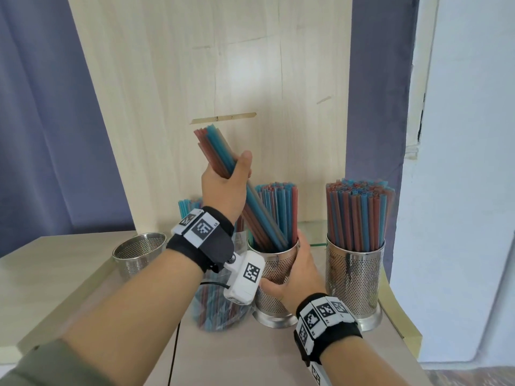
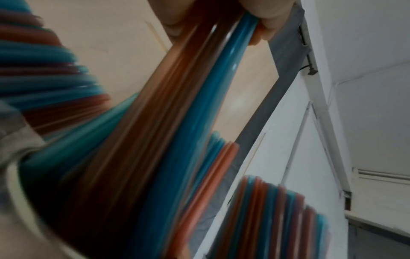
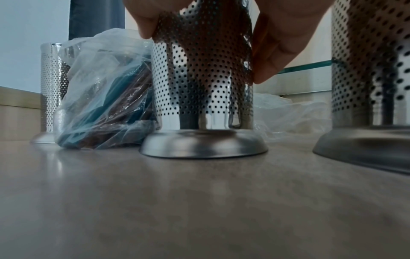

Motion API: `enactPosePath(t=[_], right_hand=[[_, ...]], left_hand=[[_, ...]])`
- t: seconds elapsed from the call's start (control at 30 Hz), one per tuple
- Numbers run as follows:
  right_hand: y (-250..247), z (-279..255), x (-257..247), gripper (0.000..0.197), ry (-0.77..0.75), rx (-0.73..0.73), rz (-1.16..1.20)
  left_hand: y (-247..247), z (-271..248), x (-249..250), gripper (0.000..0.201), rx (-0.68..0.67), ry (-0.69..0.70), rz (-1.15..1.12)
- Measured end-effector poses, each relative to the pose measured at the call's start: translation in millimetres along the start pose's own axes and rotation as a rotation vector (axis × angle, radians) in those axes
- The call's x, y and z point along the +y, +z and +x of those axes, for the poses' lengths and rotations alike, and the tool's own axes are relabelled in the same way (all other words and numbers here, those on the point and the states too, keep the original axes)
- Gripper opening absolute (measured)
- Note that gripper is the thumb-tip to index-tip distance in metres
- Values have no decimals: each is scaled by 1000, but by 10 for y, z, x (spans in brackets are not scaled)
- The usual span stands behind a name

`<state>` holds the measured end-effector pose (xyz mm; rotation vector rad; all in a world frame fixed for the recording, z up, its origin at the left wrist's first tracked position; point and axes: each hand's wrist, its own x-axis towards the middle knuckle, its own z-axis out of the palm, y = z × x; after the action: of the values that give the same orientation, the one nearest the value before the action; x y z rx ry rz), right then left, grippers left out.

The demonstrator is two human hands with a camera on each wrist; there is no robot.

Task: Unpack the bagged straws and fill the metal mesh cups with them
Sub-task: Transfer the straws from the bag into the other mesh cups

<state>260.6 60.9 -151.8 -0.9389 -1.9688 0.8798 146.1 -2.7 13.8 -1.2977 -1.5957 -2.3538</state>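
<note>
**Straws going into middle cup**

Table [image 1: 69, 274] holds three mesh cups. Right cup [image 1: 354, 282] full. Left hand [image 1: 225, 188] grips straw bundle [image 1: 239, 185], lower ends inside middle cup [image 3: 203, 84], which right hand [image 1: 296, 274] clasps. Bagged straws [image 3: 106, 105] mostly hidden behind left wrist. Empty cup [image 1: 139, 253] partly cut off.

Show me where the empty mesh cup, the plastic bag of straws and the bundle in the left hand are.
empty mesh cup [image 1: 139, 253], head view, perforated wall.
plastic bag of straws [image 3: 99, 98], right wrist view, clear side.
bundle of straws [image 1: 214, 146], head view, upper part above the fist.
</note>
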Motion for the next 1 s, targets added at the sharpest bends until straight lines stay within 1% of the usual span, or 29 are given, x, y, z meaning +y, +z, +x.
enactPosePath(t=[0.13, 0.2, 0.23, 0.3, 0.33, 0.4, 0.5, 0.57, 0.63, 0.67, 0.77, 0.8, 0.9, 1.0], right_hand=[[1, -8, 9, 132, -21, 17, 4], [9, -6, 4, 131, -27, 17, -2], [12, -5, 5, 131, -31, 20, -6], [27, -1, 18, 131, -41, 26, 0], [39, 3, 33, 132, -45, 28, 6], [65, 10, 62, 133, -42, 24, 14], [84, 27, 62, 133, -43, 38, 13], [70, 18, 54, 132, -51, 36, 0], [44, 4, 47, 131, -56, 21, -7], [37, 5, 44, 130, -54, 16, -7], [45, 13, 44, 130, -46, 22, -6], [50, 15, 45, 130, -42, 24, -7], [59, 18, 52, 130, -40, 29, -18], [48, 13, 44, 131, -52, 24, -22]], left_hand=[[6, -31, -137, 20, -70, 36, 112], [0, -80, -234, 22, -110, 17, 145], [-6, -101, -300, 32, -127, 0, 156], [-9, -130, -451, 63, -154, -32, 208], [-7, -144, -519, 70, -158, -50, 237], [9, -189, -601, 68, -153, -68, 262], [48, -244, -598, 54, -148, -45, 246], [63, -276, -597, 54, -175, -35, 269], [59, -308, -619, 57, -234, -7, 282], [55, -315, -635, 62, -257, -4, 274], [24, -318, -688, 98, -291, -19, 237], [13, -307, -696, 103, -310, -19, 215], [-25, -254, -742, 108, -381, 10, 156], [-41, -185, -810, 113, -431, 58, 207]])
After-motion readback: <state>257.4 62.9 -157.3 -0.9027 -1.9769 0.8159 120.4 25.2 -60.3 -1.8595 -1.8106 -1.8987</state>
